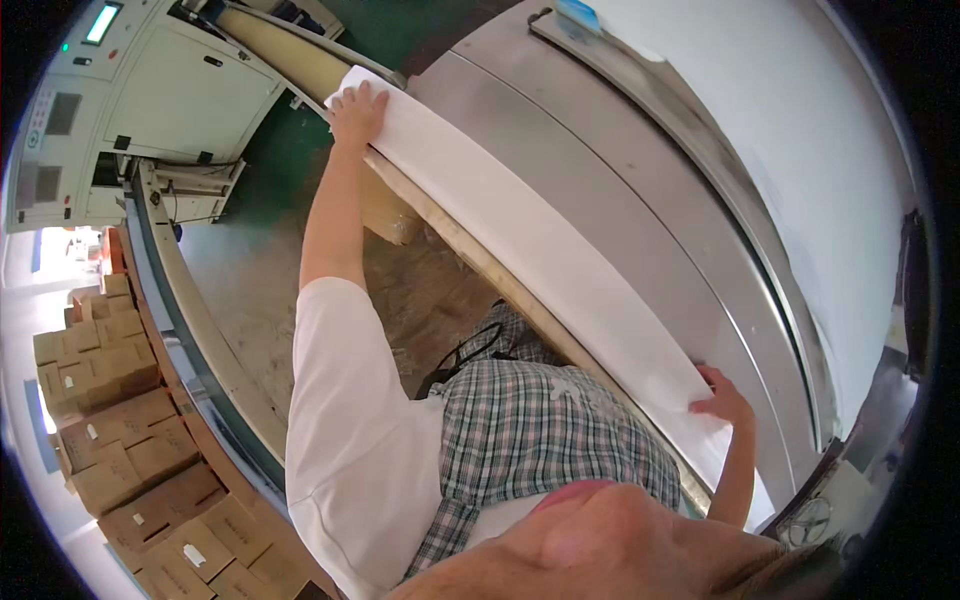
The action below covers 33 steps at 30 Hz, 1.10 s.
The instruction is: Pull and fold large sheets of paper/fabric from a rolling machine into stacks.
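Note:
A long white strip of sheet material (540, 225) lies along the near edge of a grey metal table (600, 170), running from upper left to lower right. My left hand (357, 115) rests on the strip's far end, its fingers spread over the white surface. Toward the lower right, my right hand (723, 398) closes on the strip's edge, with thumb and fingers to either side of it. Some of its fingers are hidden.
A large white sheet (800, 150) covers the table's right side. A pale roller (280, 50) lies beyond my left hand. At the left stand a control cabinet (190, 90), a long rail (200, 340) and stacked cardboard boxes (130, 450). My body leans close to the table edge.

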Available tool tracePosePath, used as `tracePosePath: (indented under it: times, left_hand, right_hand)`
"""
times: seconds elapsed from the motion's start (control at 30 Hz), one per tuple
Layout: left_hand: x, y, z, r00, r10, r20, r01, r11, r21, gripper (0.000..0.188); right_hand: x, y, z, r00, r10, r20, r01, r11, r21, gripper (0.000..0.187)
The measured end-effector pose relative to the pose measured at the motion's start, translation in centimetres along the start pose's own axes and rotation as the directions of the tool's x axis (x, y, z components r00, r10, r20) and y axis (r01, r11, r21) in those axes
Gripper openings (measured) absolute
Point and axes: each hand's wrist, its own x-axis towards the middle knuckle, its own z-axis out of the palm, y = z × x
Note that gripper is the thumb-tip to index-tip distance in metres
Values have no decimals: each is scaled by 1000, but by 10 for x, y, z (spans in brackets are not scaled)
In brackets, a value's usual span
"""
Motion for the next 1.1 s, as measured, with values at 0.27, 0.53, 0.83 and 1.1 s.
tracePosePath:
  times: [0.27,0.53,0.83,1.1]
  left_hand:
    - [35,-28,0,998,44,-55,-48,996,-78,53]
    - [-10,-10,-24,873,142,-466,-354,842,-407,37]
    - [-11,0,-19,898,184,-399,-356,837,-415,36]
    - [-19,0,-14,900,149,-409,-324,857,-400,35]
  right_hand:
    - [37,-12,19,981,194,-15,-195,975,-103,61]
    - [149,-153,60,997,12,75,11,955,-296,62]
    - [265,-286,108,878,-469,99,461,882,94,68]
    - [187,-191,67,900,-304,313,341,937,-70,80]
